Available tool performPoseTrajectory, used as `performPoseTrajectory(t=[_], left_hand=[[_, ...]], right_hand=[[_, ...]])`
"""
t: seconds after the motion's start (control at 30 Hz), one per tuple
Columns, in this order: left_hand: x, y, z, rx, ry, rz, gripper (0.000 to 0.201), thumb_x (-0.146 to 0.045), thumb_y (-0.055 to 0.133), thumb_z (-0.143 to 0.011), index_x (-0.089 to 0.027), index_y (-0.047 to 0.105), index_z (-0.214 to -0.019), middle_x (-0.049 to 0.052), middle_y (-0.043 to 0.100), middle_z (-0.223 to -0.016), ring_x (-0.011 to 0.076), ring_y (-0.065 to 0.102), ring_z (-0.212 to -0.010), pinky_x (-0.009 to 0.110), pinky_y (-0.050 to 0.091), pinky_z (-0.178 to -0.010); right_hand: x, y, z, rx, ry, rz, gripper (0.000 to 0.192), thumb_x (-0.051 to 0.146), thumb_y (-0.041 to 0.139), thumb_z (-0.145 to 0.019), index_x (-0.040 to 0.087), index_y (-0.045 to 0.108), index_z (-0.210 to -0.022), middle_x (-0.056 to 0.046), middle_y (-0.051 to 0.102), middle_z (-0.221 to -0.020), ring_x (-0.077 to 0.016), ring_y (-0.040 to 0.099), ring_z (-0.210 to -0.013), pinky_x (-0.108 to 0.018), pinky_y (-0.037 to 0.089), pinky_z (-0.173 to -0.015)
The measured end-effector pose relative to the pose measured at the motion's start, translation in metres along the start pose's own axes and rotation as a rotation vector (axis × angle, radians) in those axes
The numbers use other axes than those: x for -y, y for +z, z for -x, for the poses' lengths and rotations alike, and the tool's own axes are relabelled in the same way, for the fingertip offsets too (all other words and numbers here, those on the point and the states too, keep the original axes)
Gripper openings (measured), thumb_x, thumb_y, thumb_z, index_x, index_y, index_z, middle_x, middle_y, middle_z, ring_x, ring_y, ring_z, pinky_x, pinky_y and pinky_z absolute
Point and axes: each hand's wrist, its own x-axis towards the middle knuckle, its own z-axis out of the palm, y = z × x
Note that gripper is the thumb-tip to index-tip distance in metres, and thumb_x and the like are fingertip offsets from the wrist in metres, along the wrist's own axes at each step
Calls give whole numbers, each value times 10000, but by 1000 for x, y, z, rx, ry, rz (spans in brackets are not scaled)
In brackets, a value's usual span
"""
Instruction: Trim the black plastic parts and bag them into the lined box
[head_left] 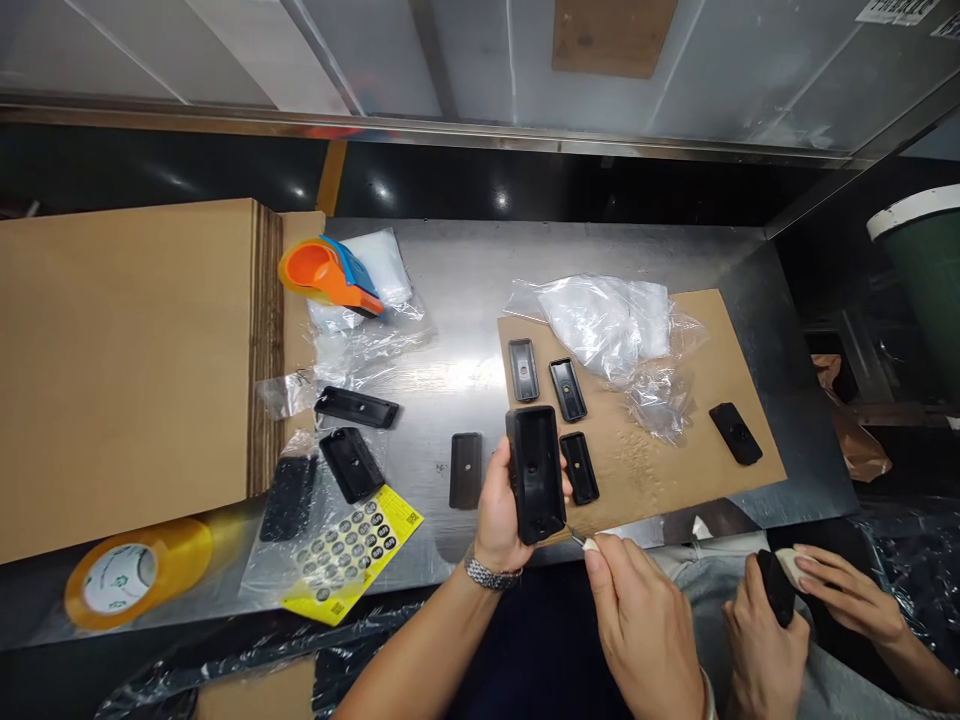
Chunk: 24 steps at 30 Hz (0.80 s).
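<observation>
My left hand (498, 520) grips a black rectangular plastic tray (534, 470) by its sides, hollow face up, with a small round mark in its floor. My right hand (645, 610) is closed around a small tool (587, 544) with a white handle and a thin metal tip. That tip reaches the tray's lower right corner; whether it touches cannot be made out. Around the held tray lie similar black trays, one (580, 467) just right of it, one (568, 389) above, and a flat one (466, 470) on the metal table to the left.
A co-worker's hands (772, 620) hold a black part and a whitish block at right. Plastic bags (611, 325) lie on a cardboard sheet (720, 350). Stacked cardboard (127, 370), a tape dispenser (330, 275), a tape roll (120, 578) and a yellow sticker sheet (401, 515) are at left.
</observation>
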Motion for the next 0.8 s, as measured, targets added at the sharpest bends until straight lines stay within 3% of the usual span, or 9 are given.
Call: performPoseTrajectory(t=[0.23,0.47,0.8], left_hand=[[1,-2,2,28,31,1,524,-522,387,-777,-114,576,-1047,54,630,-710,146,572,-528,228,414,-406],[3,-2,5,15,101,-40,513,-518,422,-762,-105,589,-1017,52,631,-710,147,574,-542,245,439,-478],[2,-2,5,-3,73,-39,506,-511,415,-768,-105,584,-1021,63,633,-719,143,573,-539,230,439,-462]], right_hand=[[4,-2,2,-80,-76,192,386,362,249,-910,217,525,-683,-1,524,-566,-126,501,-544,-250,222,-501],[5,-2,4,-78,-77,237,396,383,239,-909,226,541,-706,6,519,-563,-124,510,-544,-254,212,-491],[6,0,4,-119,-75,303,351,378,282,-898,230,576,-776,-2,518,-579,-140,508,-564,-260,236,-506]])
